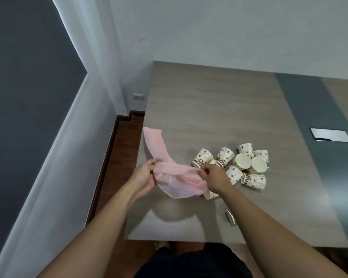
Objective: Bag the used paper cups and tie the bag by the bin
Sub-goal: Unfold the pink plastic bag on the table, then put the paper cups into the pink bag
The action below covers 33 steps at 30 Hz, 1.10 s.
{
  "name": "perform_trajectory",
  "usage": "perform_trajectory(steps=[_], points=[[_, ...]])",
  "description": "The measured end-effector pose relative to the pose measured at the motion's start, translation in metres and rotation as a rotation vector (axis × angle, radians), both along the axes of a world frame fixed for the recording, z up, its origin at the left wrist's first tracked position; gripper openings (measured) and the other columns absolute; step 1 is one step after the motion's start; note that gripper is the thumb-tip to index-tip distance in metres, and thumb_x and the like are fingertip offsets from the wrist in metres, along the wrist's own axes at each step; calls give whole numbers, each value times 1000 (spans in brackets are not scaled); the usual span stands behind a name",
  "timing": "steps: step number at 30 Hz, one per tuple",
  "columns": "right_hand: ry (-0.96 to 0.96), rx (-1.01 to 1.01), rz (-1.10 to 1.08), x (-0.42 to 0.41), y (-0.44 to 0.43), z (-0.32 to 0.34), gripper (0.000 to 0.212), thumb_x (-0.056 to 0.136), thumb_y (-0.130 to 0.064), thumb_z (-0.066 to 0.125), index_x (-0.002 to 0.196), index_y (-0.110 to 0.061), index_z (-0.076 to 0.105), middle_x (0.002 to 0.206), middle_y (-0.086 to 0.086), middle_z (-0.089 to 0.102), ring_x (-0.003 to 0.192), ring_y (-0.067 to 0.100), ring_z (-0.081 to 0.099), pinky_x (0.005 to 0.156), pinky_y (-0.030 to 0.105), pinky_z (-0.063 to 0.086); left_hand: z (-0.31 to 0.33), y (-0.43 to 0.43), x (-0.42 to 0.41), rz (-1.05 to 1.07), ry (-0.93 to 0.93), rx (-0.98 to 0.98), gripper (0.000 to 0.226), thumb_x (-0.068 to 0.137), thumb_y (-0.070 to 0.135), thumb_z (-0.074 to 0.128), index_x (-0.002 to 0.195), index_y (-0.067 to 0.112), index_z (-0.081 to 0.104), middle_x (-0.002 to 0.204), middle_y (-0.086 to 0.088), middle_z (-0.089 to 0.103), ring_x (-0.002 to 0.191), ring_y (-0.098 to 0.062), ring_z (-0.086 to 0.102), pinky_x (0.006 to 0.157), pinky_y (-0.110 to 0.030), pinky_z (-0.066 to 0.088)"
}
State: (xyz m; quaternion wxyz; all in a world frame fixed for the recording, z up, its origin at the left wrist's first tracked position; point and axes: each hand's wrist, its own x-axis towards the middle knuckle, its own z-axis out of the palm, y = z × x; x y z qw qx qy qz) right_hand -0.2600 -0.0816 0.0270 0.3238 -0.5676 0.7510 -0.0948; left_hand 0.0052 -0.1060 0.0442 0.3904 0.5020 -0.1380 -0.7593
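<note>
Now my left hand (144,178) & right hand (214,177) both pinch the pink plastic bag (177,180), stretched btwn my fingers, paper cups (243,165) just beside.

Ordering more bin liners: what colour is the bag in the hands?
Pale, see-through pink bag, clearest in the head view.

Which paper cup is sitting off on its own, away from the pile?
The cup nearest the table's front edge, beside the right forearm; the others cluster farther back near the pink bag.
</note>
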Motion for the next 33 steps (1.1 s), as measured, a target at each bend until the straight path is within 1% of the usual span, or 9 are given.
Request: perform_trajectory(steps=[6,10,13,17,19,22,25,29,33], points=[[-99,-36,-118,-6,-3,-1,18,103,-23,66,110,-17,81,112,4,81,108,26,73,90,29,48,-5,7,13,-572,-687,-357,23,105,48,71,122,32,75,122,14,75,114,-8,70,89,-27,55],[-311,34,-41,-6,5,4,28,103,-49,67,114,-28,81,110,-12,80,106,10,73,95,31,56,-24,10,5,-675,-908,-516,40,103,47,67,82,14,67,76,13,66,73,-15,61,71,-34,46],[-354,63,-97,-12,13,2,55,97,-78,54,117,-32,76,115,-19,76,108,1,68,95,31,53,-23,16,-9,-451,-953,-438,54,111,45,59,68,12,52,61,5,50,63,-19,49,62,-34,33],[-221,81,-151,-28,24,-27,76,97,-86,40,121,-22,73,123,-2,76,112,17,71,96,40,56,-10,26,-23,-344,-988,-376,54,115,43,53,68,21,67,62,6,65,66,-16,62,59,-29,41],[-71,134,-130,-35,33,-43,72,101,-72,52,143,-14,59,149,12,57,130,30,62,109,45,51,-14,29,-22,-337,-986,-359,56,115,46,52,68,20,67,63,5,66,66,-17,64,59,-29,41],[51,200,-108,-36,46,-56,73,100,-58,65,154,-12,46,157,19,34,133,42,60,112,50,51,-21,32,-16,-312,-985,-352,64,112,53,53,62,14,53,53,-1,54,57,-24,54,60,-35,37],[58,225,-38,-35,52,-69,69,99,-50,70,155,-15,48,161,17,31,130,40,63,113,48,51,-23,37,-11,-315,-941,-331,62,113,53,54,69,9,59,63,-10,63,64,-23,62,65,-35,44],[82,266,117,-28,59,-84,68,98,-20,72,161,-22,46,170,14,26,146,36,51,122,47,45,-20,48,-5,-480,-752,-331,35,114,45,56,110,25,84,96,3,85,94,-14,80,84,-31,61],[124,198,114,-22,59,-90,58,104,-21,61,161,-20,47,170,14,33,152,36,45,125,44,40,-16,51,-2,-417,-760,-353,29,116,31,55,120,27,83,88,15,83,84,3,76,78,-16,55]])
